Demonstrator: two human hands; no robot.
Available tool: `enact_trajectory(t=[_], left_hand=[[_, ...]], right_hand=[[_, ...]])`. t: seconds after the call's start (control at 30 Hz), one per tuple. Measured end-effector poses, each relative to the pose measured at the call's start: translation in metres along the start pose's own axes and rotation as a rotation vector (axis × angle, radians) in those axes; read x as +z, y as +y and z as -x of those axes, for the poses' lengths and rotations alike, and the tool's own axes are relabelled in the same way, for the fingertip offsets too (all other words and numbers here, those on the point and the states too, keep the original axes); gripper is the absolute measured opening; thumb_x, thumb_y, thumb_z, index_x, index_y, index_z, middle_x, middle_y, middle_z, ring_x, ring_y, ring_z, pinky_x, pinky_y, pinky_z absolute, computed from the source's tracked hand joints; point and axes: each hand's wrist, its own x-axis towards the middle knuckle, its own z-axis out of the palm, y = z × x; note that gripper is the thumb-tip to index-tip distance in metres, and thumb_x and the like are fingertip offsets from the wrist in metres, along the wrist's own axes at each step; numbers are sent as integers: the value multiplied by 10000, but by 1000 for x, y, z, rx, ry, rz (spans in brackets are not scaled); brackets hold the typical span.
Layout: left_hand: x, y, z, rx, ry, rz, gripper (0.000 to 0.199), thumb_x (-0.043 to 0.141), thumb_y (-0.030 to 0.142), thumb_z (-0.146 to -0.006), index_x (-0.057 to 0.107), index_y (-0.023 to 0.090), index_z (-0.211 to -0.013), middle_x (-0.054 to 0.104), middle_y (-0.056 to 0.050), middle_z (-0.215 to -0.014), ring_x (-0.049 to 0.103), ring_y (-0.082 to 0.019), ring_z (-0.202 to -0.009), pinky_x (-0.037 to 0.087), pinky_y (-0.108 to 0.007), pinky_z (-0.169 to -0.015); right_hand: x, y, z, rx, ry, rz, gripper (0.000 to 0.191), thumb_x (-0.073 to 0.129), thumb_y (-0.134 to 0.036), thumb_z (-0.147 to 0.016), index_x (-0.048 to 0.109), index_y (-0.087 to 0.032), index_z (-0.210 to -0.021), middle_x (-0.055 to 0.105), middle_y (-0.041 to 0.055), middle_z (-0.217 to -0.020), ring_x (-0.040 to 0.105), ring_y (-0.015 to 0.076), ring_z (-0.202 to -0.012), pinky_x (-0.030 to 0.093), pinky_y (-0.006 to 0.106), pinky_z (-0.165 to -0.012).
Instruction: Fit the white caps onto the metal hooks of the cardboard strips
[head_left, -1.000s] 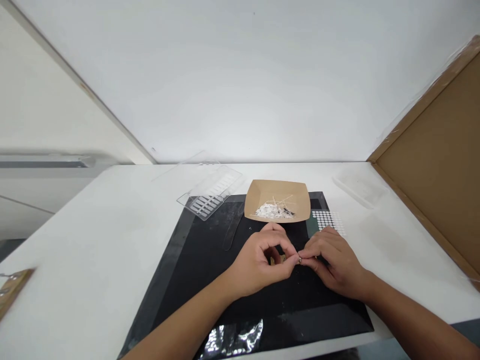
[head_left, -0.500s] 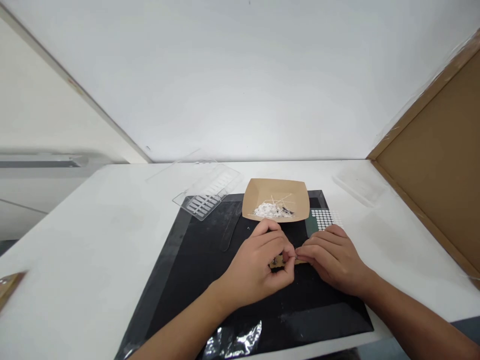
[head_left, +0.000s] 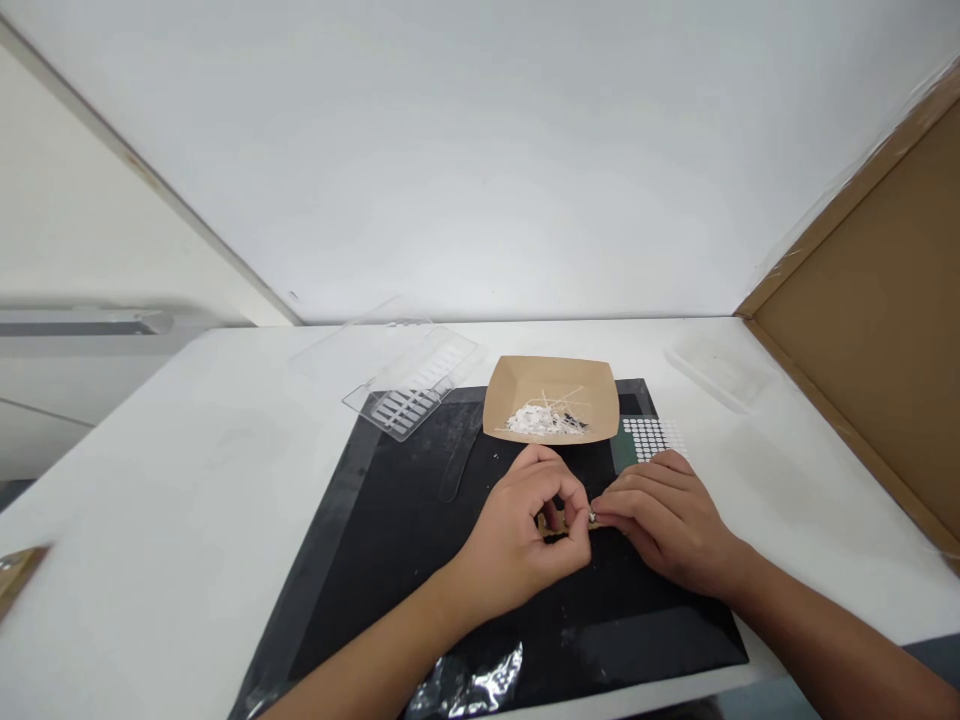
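Observation:
Over the black mat (head_left: 390, 540), my two hands meet at the fingertips. My left hand (head_left: 521, 530) is closed in a pinch, thumb and forefinger together; whatever lies in that pinch is too small to name. A thin yellow-brown strip (head_left: 553, 534) with an uneven edge shows behind the left fingers and runs toward the right hand. Fingers pressed together, my right hand (head_left: 667, 522) grips the right end of this strip, which it largely hides. Between the fingertips is a tiny shiny silvery piece (head_left: 592, 517).
Beyond my hands, a brown paper tray (head_left: 551, 372) holds white scraps and thin strips. A green sheet with white dots (head_left: 645, 437) lies right of it. Clear slotted plastic plates (head_left: 409, 405) are at back left, a clear lid (head_left: 716, 375) at back right. Cardboard (head_left: 870, 300) stands on the right.
My left forefinger has arched upward, widening the gap inside the pinch. The silvery piece between the fingertips shows more plainly. My right hand has hardly moved.

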Motion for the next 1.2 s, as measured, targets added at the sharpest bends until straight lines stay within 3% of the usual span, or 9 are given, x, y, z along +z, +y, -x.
enact_trajectory(t=[0.37,0.7,0.8,0.93,1.1,1.2], left_hand=[[3,0,2,-120,5,81,63,643,140,-812,638,177,-761,586,-24,-841,571,-103,-671,482,-176,-530],[7,-10,-1,-213,154,88,111,656,240,-858,634,175,-771,598,-17,-867,551,-74,-597,474,-187,-511],[5,-13,-2,-154,195,1,83,660,213,-848,644,186,-771,602,-21,-856,561,-99,-634,459,-181,-486],[-4,-13,-5,5,241,-222,91,641,144,-850,638,207,-783,629,-19,-789,585,-158,-735,449,-205,-506],[-25,-22,-18,316,461,-700,155,665,86,-875,600,208,-806,689,-3,-747,599,-198,-812,519,-329,-752],[-36,-35,-25,336,562,-821,165,691,94,-870,603,212,-796,693,-10,-719,604,-226,-832,520,-361,-798]], right_hand=[[8,0,2,94,54,-116,85,600,-156,-1074,651,-223,-1060,774,-3,-881,714,169,-809,388,348,-781],[10,-4,4,329,21,-314,50,658,-208,-1037,665,-247,-1006,780,-22,-932,688,160,-785,407,350,-809],[7,-5,3,367,-14,-340,46,656,-226,-1041,676,-255,-1010,779,-19,-925,677,160,-771,421,354,-801],[2,-1,0,434,-38,-374,51,667,-291,-1052,707,-274,-1025,780,8,-1001,706,198,-908,464,386,-877],[-4,14,-1,513,68,-309,108,689,-345,-1024,719,-267,-955,676,22,-879,643,211,-848,494,372,-785],[-8,21,0,601,-11,-328,131,695,-378,-1008,711,-266,-944,656,9,-857,630,196,-809,501,350,-745]])
